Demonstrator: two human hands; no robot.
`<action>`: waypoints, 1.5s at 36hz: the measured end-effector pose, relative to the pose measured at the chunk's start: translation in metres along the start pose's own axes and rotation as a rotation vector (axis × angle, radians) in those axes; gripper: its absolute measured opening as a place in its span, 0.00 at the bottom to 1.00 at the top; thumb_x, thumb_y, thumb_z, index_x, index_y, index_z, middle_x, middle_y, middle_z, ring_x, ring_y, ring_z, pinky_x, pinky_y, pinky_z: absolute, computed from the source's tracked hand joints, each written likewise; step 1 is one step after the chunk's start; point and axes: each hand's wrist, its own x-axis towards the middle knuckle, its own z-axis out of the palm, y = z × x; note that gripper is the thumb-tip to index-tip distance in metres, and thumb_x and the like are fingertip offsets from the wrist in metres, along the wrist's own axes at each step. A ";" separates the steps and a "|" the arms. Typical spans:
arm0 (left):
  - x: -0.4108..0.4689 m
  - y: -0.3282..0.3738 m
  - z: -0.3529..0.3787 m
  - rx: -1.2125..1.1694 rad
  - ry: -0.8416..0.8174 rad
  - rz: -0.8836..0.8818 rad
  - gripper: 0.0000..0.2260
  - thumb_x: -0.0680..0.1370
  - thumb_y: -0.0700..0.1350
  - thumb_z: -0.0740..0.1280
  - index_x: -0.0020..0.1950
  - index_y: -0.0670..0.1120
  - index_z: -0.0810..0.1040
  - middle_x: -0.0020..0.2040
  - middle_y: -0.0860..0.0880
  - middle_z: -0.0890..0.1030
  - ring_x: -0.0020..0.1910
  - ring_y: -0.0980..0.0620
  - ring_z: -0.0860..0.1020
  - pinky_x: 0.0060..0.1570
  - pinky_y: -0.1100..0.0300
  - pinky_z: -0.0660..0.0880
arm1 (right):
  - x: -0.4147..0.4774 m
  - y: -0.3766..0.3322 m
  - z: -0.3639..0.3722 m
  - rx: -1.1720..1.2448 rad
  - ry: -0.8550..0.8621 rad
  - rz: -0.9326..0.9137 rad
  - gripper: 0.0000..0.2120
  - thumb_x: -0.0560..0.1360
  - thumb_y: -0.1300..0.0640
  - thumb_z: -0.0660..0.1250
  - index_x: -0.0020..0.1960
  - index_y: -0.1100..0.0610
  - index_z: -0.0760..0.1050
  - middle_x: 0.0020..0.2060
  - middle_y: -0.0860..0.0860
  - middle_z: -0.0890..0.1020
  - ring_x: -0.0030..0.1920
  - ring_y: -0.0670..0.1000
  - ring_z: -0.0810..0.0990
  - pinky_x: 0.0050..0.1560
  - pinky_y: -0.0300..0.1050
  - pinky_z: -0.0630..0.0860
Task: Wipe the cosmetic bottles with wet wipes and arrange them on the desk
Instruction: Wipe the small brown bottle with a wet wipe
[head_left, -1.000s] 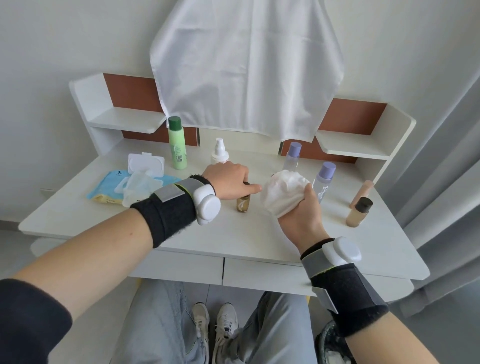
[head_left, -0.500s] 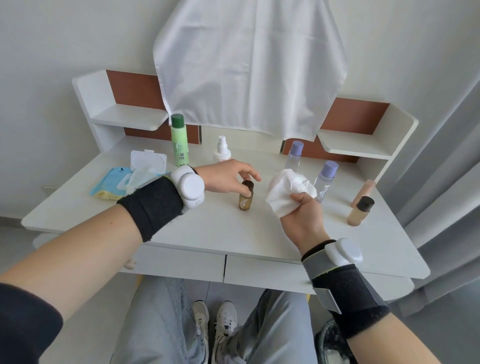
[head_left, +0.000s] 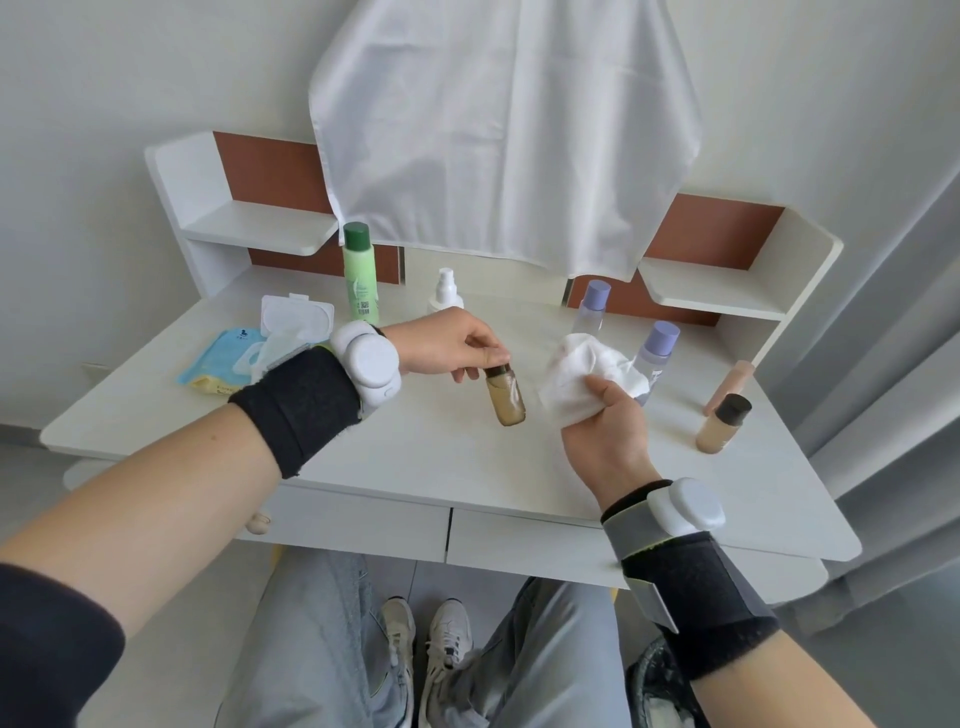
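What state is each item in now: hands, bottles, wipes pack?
left hand: pinches the brown bottle's cap
brown bottle: capped, tilted
right hand: grips the wet wipe
wet wipe: crumpled
wipes pack: lid flipped open, a wipe sticking out
green bottle: upright, capped
pump bottle: upright
rear purple-capped bottle: upright, capped
near purple-capped bottle: upright, capped
black-capped bottle: upright, capped

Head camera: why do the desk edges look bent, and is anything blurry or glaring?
Head view: the wide-angle lens bows the desk edges; light is soft and even, shadows faint; the brown bottle pinched by the left hand looks slightly soft; the wipe in the right hand shows no glare.
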 end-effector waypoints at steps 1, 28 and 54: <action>-0.001 0.001 0.000 -0.039 -0.009 -0.013 0.10 0.80 0.47 0.66 0.52 0.42 0.81 0.42 0.47 0.80 0.33 0.58 0.76 0.35 0.66 0.74 | 0.000 0.000 0.001 0.005 -0.002 -0.010 0.10 0.80 0.66 0.57 0.56 0.57 0.73 0.57 0.56 0.80 0.58 0.54 0.79 0.65 0.47 0.72; 0.001 0.013 0.031 -0.554 0.037 -0.235 0.18 0.79 0.56 0.63 0.46 0.40 0.76 0.33 0.47 0.72 0.28 0.53 0.69 0.26 0.65 0.69 | -0.015 0.019 0.020 0.045 -0.192 -0.066 0.17 0.75 0.59 0.51 0.56 0.61 0.75 0.47 0.56 0.82 0.50 0.55 0.78 0.56 0.47 0.70; 0.011 0.007 0.019 -0.413 0.366 -0.280 0.16 0.79 0.55 0.64 0.46 0.41 0.72 0.33 0.48 0.72 0.26 0.54 0.68 0.24 0.66 0.66 | -0.026 -0.004 0.004 -0.130 0.013 -0.164 0.11 0.78 0.62 0.53 0.49 0.53 0.74 0.42 0.49 0.80 0.45 0.50 0.78 0.50 0.44 0.70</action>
